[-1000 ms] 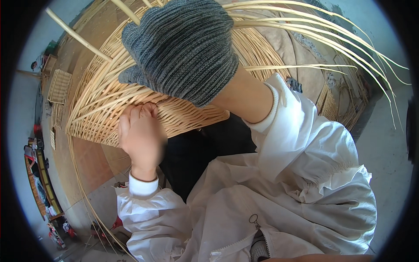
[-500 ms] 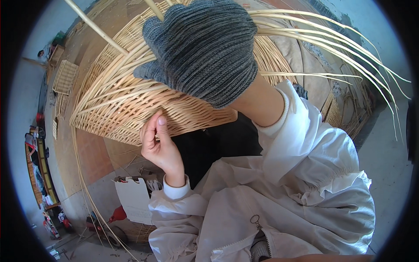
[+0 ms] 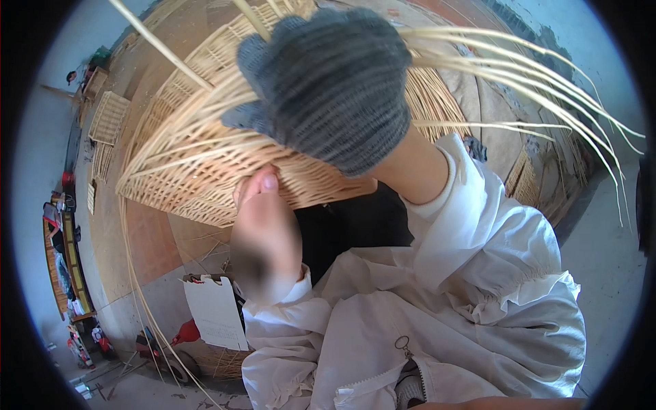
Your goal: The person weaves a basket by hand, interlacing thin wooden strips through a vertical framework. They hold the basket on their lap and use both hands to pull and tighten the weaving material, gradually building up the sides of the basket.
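Apparently, hand weaving is in progress on a large, pale wicker piece [image 3: 212, 184], tilted across the upper middle of the view, above the dark-clad lap. The step looks like working pliable rods [image 3: 444, 61] into a woven wall. These rods fan out to the right from beyond the right hand [image 3: 335, 92], which wears a grey ribbed knit glove and lies over the wicker. Its thumb stands apart from the fingers, but the back of the glove hides the palm, so what it grips cannot be told. A thick, bare stake [image 3: 162, 44] rises to its left. The bare left hand [image 3: 266, 222] is below, at the near edge of the wicker, fingers curled and thumb tip against the weave; blur leaves it unclear whether they pinch a strand. The next move probably calls for the right hand to steady the work while the left guides a strand.
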The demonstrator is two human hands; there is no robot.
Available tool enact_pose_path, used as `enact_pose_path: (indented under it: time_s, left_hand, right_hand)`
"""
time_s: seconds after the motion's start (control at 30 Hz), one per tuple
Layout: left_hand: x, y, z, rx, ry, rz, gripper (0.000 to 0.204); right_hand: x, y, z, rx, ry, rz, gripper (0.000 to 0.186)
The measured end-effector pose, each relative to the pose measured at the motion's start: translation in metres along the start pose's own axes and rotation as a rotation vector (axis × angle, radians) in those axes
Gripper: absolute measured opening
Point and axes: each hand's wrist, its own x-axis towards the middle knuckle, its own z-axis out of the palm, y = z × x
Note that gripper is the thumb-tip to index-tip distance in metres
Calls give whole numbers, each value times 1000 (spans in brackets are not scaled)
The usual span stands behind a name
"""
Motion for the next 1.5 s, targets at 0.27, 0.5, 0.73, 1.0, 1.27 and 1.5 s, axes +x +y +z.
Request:
enact_pose_path:
  time_s: [0.27, 0.5, 0.73, 1.0, 1.27, 1.5]
  left_hand:
    - [157, 49, -135, 785, -204, 574, 62]
    - [178, 37, -172, 1061, -501, 332, 67]
    - [179, 88, -128, 868, -876, -25, 64]
    - [154, 156, -77, 408, -1149, 156, 52]
    - [123, 137, -23, 25, -1024, -9, 43]
    - [108, 111, -8, -77, -901, 51, 33]
  right_hand:
    - [2, -10, -25, -19, -144, 65, 53]
    - [30, 3, -2, -38, -272, -26, 57]
    - [5, -15, -23, -27, -196, 62, 60]
    - [7, -36, -65, 11, -31, -96, 52]
    - [-4, -4, -76, 93, -360, -313, 54]
    - [-9, 38, -57, 649, -493, 186, 29]
